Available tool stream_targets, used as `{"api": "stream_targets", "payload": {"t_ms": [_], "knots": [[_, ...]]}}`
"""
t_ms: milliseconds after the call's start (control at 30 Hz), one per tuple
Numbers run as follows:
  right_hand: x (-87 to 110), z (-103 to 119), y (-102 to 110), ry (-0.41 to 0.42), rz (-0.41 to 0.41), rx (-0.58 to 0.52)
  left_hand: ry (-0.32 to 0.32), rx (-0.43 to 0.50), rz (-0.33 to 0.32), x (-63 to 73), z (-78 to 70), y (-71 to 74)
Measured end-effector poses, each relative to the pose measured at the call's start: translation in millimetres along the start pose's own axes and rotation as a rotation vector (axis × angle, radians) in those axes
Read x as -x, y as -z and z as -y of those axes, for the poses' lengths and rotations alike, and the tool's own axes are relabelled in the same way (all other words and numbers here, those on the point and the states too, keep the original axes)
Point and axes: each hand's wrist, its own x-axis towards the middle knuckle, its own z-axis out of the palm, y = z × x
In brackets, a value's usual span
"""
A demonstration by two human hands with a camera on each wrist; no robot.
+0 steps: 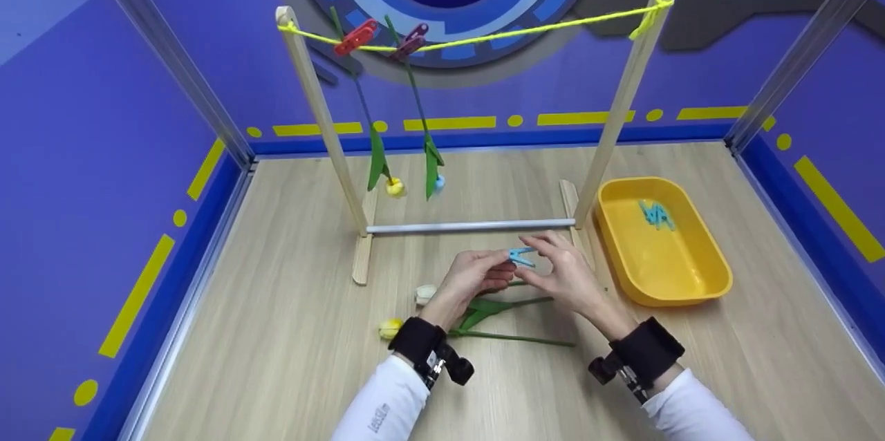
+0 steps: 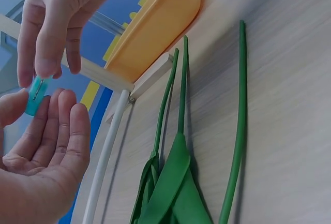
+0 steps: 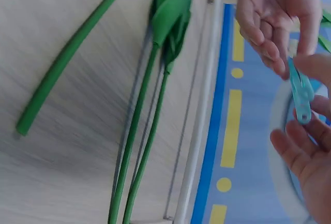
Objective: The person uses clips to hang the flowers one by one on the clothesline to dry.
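1. Nearest to the wearer, above the table (image 1: 290,330), both hands meet at one blue clip (image 3: 302,102). The left hand (image 1: 470,278) pinches one end; the right hand (image 1: 563,275) holds the other end with thumb and finger. I judge that the step in hand is the turning of this clip into a ready grip.
2. Below the hands lie a yellow tulip (image 1: 390,329), a white tulip (image 1: 425,294) and one more green stem (image 2: 182,94), whose bloom I cannot see.
3. To the right stands a yellow tub (image 1: 646,265), with more blue clips (image 1: 657,215) inside.
4. Farther, on a green-yellow cord (image 1: 525,32), a red clip (image 1: 356,37) and a purple clip (image 1: 412,41) hold two flowers, blooms downward. By this pattern, the next move probably calls for lifting one lying flower to the cord, then squeezing the clip over both.
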Motion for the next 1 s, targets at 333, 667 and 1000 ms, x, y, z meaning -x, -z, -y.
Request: {"api": "stream_targets", "payload": {"t_ms": [333,667,1000], "knots": [[5.5,-4,-3,-0.037,-0.054,-0.290,-0.082,-0.086,-0.017,10.4,-9.3,5.4],[9.4,6,-8,-0.106,-0.133,-0.321,-0.070,-0.085,0.007,12.1,-6.2,7.0],[12.3,-9,-10,0.090,-0.152,-0.168,-0.065,-0.090,0.014,10.8,-3.0,8.4]]}}
